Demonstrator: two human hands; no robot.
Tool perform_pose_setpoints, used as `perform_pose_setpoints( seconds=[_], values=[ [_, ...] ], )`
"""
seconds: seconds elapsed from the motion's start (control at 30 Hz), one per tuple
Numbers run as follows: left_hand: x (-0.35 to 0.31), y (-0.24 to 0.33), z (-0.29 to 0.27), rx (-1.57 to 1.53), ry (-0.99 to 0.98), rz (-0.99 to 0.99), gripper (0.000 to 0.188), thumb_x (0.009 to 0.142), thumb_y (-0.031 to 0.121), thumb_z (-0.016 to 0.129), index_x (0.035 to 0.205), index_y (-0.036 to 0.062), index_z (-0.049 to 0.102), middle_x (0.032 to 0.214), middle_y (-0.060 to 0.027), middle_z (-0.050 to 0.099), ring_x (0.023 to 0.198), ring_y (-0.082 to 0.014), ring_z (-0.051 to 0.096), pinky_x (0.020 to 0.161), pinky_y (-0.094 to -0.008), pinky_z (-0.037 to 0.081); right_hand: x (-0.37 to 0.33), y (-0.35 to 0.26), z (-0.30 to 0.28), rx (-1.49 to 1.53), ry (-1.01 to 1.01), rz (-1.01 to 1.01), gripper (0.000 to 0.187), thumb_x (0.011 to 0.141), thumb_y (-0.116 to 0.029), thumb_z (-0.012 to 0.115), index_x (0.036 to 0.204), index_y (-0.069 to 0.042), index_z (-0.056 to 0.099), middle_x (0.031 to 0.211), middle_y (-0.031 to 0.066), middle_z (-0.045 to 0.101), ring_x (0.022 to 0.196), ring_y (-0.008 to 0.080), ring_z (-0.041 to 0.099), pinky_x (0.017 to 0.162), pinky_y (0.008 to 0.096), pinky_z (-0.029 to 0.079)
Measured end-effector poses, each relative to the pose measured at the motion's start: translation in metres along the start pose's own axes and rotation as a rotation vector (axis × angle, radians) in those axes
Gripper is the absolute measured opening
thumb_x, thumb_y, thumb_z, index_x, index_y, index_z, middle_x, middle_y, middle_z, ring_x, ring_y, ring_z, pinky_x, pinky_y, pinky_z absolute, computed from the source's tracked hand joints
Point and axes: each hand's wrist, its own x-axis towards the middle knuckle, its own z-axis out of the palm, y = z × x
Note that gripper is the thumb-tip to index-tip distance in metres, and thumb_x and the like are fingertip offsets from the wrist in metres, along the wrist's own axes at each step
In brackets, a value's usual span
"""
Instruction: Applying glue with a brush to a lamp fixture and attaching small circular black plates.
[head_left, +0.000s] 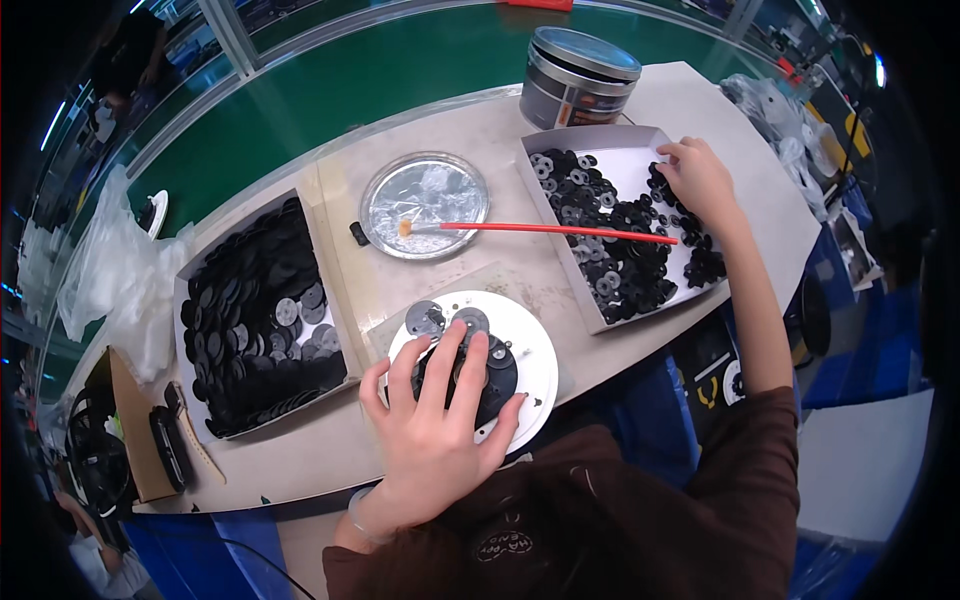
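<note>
My left hand (435, 410) lies with spread fingers over a white round plate (540, 360), its fingertips on a large black disc (495, 395). Grey gears (425, 318) sit at the plate's upper part, partly under the fingers. My right hand (700, 180) reaches into the far right part of a white box (640, 140) of small black and grey gears (610, 225). Its thumb and fingers are bent together at the gears; whatever they pinch is too small to make out.
A red-handled brush (560, 229) spans from a round silver lid (425, 170) across the right box. A second box (335, 300), at left, holds larger black discs (235, 310). Behind stands a dark round tin (580, 80); a cardboard piece (140, 430) stands at far left.
</note>
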Motion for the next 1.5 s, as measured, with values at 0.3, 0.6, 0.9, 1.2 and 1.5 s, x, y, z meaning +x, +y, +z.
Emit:
perform_pose_setpoints(
  seconds=[0.3, 0.6, 0.9, 1.2, 1.5],
  values=[
    [0.001, 0.000, 0.000, -0.042, 0.012, -0.023, 0.048, 0.063, 0.027, 0.070, 0.105, 0.0054, 0.059, 0.114, -0.0092, 0.054, 0.103, -0.0273, 0.044, 0.089, -0.0412, 0.027, 0.009, -0.004, -0.004, 0.446, -0.002, 0.176, 0.015, 0.075, -0.015, 0.063, 0.084, -0.003, 0.061, 0.084, 0.0057, 0.062, 0.075, 0.0156, 0.058, 0.057, 0.0263, 0.046],
    [-0.005, -0.004, 0.004, -0.101, 0.060, -0.051, 0.049, 0.062, 0.027, 0.072, 0.104, 0.0061, 0.059, 0.114, -0.0086, 0.054, 0.102, -0.0277, 0.045, 0.088, -0.0399, 0.029, -0.048, -0.127, -0.085, 1.575, -0.656, 0.196, 0.023, 0.080, -0.003, 0.055, 0.102, 0.003, 0.058, 0.090, 0.0094, 0.059, 0.061, 0.0037, 0.051, 0.044, 0.0116, 0.040],
    [-0.005, -0.003, 0.004, -0.145, 0.114, -0.056, 0.047, 0.063, 0.029, 0.073, 0.101, 0.0052, 0.058, 0.111, -0.0073, 0.054, 0.103, -0.0276, 0.044, 0.087, -0.0411, 0.030, -0.074, -0.166, -0.070, 1.262, -0.679, -0.089, 0.017, 0.086, -0.005, 0.052, 0.098, 0.000, 0.062, 0.077, 0.0032, 0.059, 0.059, 0.0043, 0.051, 0.050, 0.0155, 0.041],
    [-0.005, -0.004, 0.005, -0.152, 0.109, -0.056, 0.044, 0.063, 0.029, 0.073, 0.098, 0.0052, 0.059, 0.111, -0.0070, 0.054, 0.104, -0.0277, 0.044, 0.087, -0.0415, 0.030, -0.073, -0.168, -0.062, 1.333, -0.742, -0.126, 0.011, 0.079, -0.009, 0.063, 0.087, -0.001, 0.062, 0.070, -0.0007, 0.057, 0.061, 0.0035, 0.052, 0.051, 0.0175, 0.038],
    [-0.005, -0.005, 0.007, -0.192, 0.121, -0.058, 0.047, 0.063, 0.028, 0.073, 0.100, 0.0035, 0.057, 0.112, -0.0080, 0.053, 0.104, -0.0271, 0.044, 0.086, -0.0418, 0.030, -0.088, -0.174, -0.070, 0.950, -0.382, -0.545, 0.019, 0.069, -0.011, 0.071, 0.084, -0.006, 0.062, 0.072, 0.0045, 0.052, 0.065, 0.0159, 0.054, 0.054, 0.0254, 0.041]
  ],
)
